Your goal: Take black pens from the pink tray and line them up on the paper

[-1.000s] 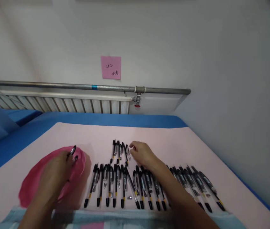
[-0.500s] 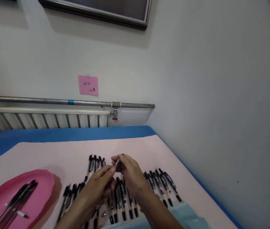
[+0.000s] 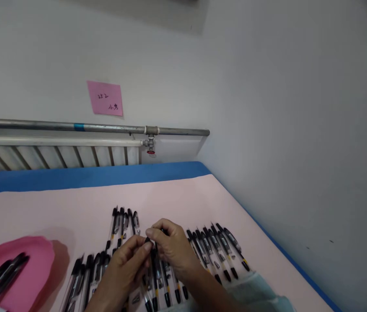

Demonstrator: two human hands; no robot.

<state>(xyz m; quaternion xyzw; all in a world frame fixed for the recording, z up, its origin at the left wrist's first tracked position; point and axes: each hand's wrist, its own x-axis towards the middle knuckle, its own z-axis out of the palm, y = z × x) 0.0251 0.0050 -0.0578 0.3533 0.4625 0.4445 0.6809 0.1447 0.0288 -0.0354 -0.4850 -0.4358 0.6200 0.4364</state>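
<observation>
My left hand [image 3: 127,263] and my right hand [image 3: 171,246] meet above a row of black-and-clear pens [image 3: 216,249] laid on a pink sheet [image 3: 183,195]. Both hands pinch the same pen [image 3: 149,243] between their fingertips, its dark end showing between them. A short group of pens [image 3: 123,223] lies just beyond the hands. More pens [image 3: 86,271] lie to the left of my left hand.
A pink tray [image 3: 24,264] at the lower left holds several pens [image 3: 0,277]. The sheet covers a blue surface [image 3: 73,177] against a white wall with a radiator [image 3: 56,156], a metal pipe [image 3: 105,128] and a pink note [image 3: 105,99]. A light blue cloth [image 3: 255,294] lies at the front edge.
My left hand left the pink tray and joined my right hand over the row. Both now hold one pen lower over the pens. The view swung right.
</observation>
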